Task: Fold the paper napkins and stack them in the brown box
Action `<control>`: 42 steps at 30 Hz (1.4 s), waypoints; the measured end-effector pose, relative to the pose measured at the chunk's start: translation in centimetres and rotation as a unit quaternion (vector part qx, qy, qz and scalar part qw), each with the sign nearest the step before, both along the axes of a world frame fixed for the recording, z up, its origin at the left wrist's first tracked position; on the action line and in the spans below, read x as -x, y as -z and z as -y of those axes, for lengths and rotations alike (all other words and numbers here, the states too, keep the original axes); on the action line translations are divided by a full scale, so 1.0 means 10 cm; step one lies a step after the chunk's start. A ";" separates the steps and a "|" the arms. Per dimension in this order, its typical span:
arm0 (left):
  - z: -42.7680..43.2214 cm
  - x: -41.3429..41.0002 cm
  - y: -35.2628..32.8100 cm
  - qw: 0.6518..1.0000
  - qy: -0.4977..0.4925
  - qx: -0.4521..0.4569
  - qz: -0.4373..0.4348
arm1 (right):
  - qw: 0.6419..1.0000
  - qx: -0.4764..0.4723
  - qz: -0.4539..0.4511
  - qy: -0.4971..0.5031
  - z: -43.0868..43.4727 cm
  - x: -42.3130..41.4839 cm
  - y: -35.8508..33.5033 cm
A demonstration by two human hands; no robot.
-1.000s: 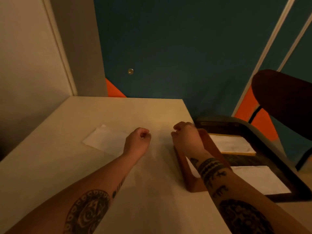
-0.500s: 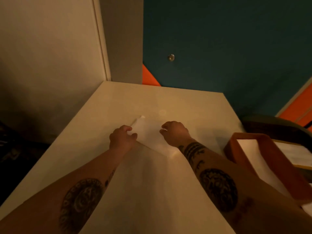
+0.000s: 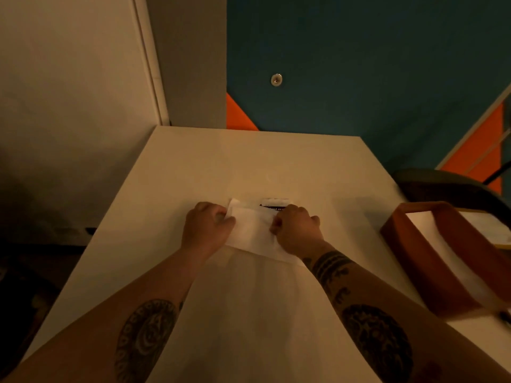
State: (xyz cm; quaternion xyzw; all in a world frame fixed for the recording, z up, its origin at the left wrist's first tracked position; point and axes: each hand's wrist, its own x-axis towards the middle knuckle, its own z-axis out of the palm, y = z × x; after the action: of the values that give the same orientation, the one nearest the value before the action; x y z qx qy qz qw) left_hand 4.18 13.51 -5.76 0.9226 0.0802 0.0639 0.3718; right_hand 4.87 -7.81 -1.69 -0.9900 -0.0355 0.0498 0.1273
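- Head view: a white paper napkin (image 3: 250, 230) lies on the pale worktop (image 3: 249, 161), about in the middle, between the two hands.
- The left hand (image 3: 207, 228) is at the left edge of the napkin. Its fingers (image 3: 221, 214) are curled and they grasp the paper near the far left corner.
- The right hand (image 3: 297, 230) is at the right side of the napkin. Its fingers are also curled, and they pinch the paper there; the hand covers this part of the napkin.
- At the far edge of the napkin, just beside the right hand, there is a dark printed mark (image 3: 272, 207). It is too small to read.
- I cannot tell if the napkin is flat on the worktop or a little lifted at the far left corner.
- Both forearms come from the bottom of the picture and carry dark tattoos. The right one has also bands near the wrist.
- The brown box (image 3: 423, 266) stands at the right edge of the worktop, well apart from the hands. It is open on top, and white napkins (image 3: 434, 239) lie inside it.
- Behind the worktop there is a teal wall (image 3: 359, 64) with a small round metal piece (image 3: 276, 79) on it, and orange shapes at its lower part.
- On the left stands a pale wall panel (image 3: 69, 78).
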 end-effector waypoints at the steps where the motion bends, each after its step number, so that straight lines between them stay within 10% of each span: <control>1: 0.00 0.01 0.00 1.000 0.005 -0.009 -0.004 | 1.000 0.011 0.008 -0.006 0.00 0.04 0.00; 15: 0.05 -0.04 -0.08 0.989 -0.029 0.145 -0.012 | 0.990 -0.030 0.045 -0.129 0.23 0.47 -0.13; 28: 0.59 0.13 -0.38 0.986 0.004 0.166 0.034 | 0.964 -0.221 0.001 0.146 0.60 0.51 -0.29; 36: 1.05 0.16 -0.50 0.845 0.047 0.515 -0.136 | 0.933 -0.316 0.019 0.171 0.49 0.64 -0.37; 42: 0.81 0.12 -0.50 0.885 -0.036 0.461 -0.050 | 0.914 -0.367 0.019 0.170 0.37 0.66 -0.28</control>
State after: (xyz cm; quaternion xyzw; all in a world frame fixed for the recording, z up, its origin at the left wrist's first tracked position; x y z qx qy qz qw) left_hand 2.94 5.43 -0.71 0.6459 0.1523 -0.0134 0.7480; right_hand -1.78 -11.47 1.13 -0.8653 0.1154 -0.0081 0.4878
